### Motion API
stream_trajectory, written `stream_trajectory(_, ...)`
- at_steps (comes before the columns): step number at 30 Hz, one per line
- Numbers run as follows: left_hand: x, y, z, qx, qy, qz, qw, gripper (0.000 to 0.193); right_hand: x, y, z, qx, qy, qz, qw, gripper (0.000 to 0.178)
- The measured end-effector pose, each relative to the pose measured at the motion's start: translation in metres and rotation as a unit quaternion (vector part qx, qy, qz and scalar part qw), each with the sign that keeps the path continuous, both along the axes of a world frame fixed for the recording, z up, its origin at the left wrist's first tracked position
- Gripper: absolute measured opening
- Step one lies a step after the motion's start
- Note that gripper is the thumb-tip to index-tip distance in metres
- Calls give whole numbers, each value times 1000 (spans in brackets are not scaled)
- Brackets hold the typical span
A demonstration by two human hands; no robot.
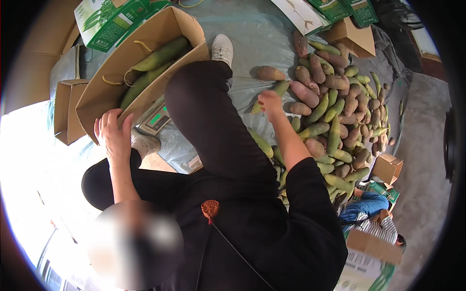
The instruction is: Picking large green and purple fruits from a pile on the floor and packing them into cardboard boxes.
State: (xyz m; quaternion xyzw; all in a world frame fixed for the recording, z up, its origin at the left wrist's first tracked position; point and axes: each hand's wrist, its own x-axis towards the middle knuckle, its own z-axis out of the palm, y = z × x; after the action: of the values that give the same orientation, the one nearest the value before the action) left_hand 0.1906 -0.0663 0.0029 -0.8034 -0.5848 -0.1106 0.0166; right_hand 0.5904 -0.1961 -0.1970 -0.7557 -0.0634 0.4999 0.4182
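My right hand (270, 103) is closed round the middle of a long green radish (280, 88), at the left edge of a big heap of roots (335, 106). The radish's pale tip sticks out on the left of my fingers. My left hand (114, 133) grips the near corner of a tall brown cardboard box (150, 92), fingers on one side of the rim and thumb on the other. Inside the box lie several large green radishes (162, 54). A scale (154, 118) with a green lit display shows at the box's right side, partly hidden by the box.
The heap mixes green radishes with reddish-brown roots on plastic sheeting (245, 29). Green-and-white cartons (111, 24) stand at the far left, another small box (68, 109) at left. My bent knee (199, 87) lies between box and heap. Another person (371, 213) crouches at lower right.
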Motion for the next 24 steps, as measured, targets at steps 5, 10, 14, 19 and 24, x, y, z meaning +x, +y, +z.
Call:
stream_trajectory(5,-4,0,2,10,5,12,1000,23,-5,-34,-60,-129,8,-31,991,39)
stream_trajectory(10,-8,0,3,12,-16,2,1000,22,16,-41,-118,-207,-53,-179,960,41)
stream_trajectory(14,-3,-1,5,7,-30,-1,1000,24,34,-28,-122,-197,15,-254,947,48)
stream_trajectory(19,-4,-1,7,6,-31,-3,1000,25,49,-10,-119,-206,57,-270,939,44)
stream_trajectory(24,-10,-1,9,16,-30,-6,999,26,36,7,-101,-199,51,-275,939,36)
